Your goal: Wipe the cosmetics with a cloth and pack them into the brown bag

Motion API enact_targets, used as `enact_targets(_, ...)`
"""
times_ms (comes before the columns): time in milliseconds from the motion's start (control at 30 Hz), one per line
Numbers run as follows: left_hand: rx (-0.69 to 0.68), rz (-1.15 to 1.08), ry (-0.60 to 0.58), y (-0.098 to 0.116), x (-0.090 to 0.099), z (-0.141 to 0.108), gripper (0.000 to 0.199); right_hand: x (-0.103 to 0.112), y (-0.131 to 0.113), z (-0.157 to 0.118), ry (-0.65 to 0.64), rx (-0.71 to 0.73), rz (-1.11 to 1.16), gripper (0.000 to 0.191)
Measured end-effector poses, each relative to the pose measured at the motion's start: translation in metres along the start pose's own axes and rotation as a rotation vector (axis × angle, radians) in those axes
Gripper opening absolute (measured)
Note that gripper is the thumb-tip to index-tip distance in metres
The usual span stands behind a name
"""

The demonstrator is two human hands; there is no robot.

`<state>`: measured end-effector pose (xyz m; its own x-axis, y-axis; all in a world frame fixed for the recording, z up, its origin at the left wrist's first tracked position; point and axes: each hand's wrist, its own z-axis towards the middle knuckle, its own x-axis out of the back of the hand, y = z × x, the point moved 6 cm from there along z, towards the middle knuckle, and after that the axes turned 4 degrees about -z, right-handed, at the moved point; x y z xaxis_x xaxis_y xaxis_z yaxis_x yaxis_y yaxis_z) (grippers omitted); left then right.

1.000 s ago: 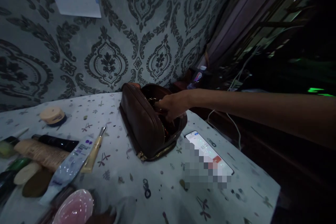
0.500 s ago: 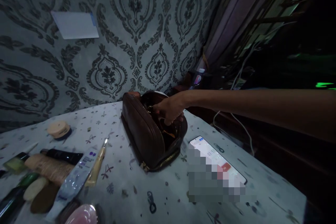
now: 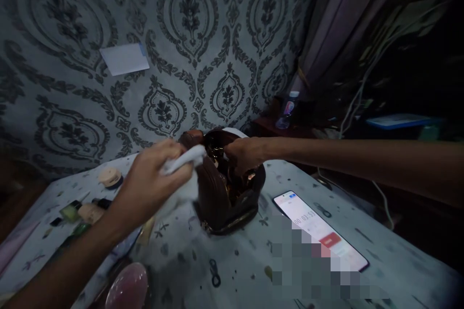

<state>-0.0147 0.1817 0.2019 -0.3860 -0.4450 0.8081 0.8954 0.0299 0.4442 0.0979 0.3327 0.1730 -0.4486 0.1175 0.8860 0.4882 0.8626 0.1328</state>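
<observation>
A brown zip bag point(image 3: 217, 207) stands open on the patterned white tablecloth, with gold-coloured items showing inside. My left hand point(image 3: 155, 174) is closed on a white cloth-like piece point(image 3: 184, 158), just left of the bag's opening and slightly blurred. Inside the mouth of the bag is my right hand point(image 3: 246, 154), its fingers bent down among the contents. Whether those fingers grip anything is hidden.
Cosmetics lie at the left, among them a round beige container point(image 3: 110, 177), a green bottle point(image 3: 70, 211) and a pink oval item point(image 3: 127, 286). A lit phone point(image 3: 322, 231) lies right of the bag. A plastic bottle point(image 3: 288, 110) stands behind.
My left hand has come into view from the left, holding the white piece. My right hand remains in the bag. The view has shifted, and the bag's near side looks more folded.
</observation>
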Motion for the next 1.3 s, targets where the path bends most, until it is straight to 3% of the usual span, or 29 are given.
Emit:
enact_targets(67,-0.117,0.1,-0.002,0.018,-0.01,0.049,0.018,0.0,-0.001,-0.001,0.028,-0.012,-0.035,0.032)
enact_targets(133,-0.231,0.136,-0.193,0.03,-0.041,0.09,0.038,0.0,-0.002,-0.003,0.051,-0.033,-0.083,0.038)
enact_targets(233,-0.226,0.302,-0.462,0.027,-0.089,0.127,0.047,-0.002,-0.004,-0.006,0.083,-0.039,-0.141,0.045)
enact_targets(333,-0.189,0.408,-0.584,0.023,-0.119,0.142,0.044,-0.004,-0.003,-0.007,0.111,-0.038,-0.157,0.047)
enact_targets(633,-0.057,0.465,-0.598,0.006,-0.161,0.148,0.033,-0.006,0.002,-0.005,0.132,-0.052,-0.129,0.04)
enact_targets(800,-0.038,0.448,-0.597,0.009,-0.16,0.15,0.034,-0.006,0.003,-0.004,0.141,-0.067,-0.138,0.043)
enact_targets(1100,-0.109,0.496,-0.562,0.022,-0.108,0.153,0.039,-0.006,0.002,0.0,0.121,-0.091,-0.15,0.046)
enact_targets(1300,-0.132,0.545,-0.665,0.019,-0.096,0.142,0.045,-0.006,0.003,0.003,0.109,-0.11,-0.149,0.043)
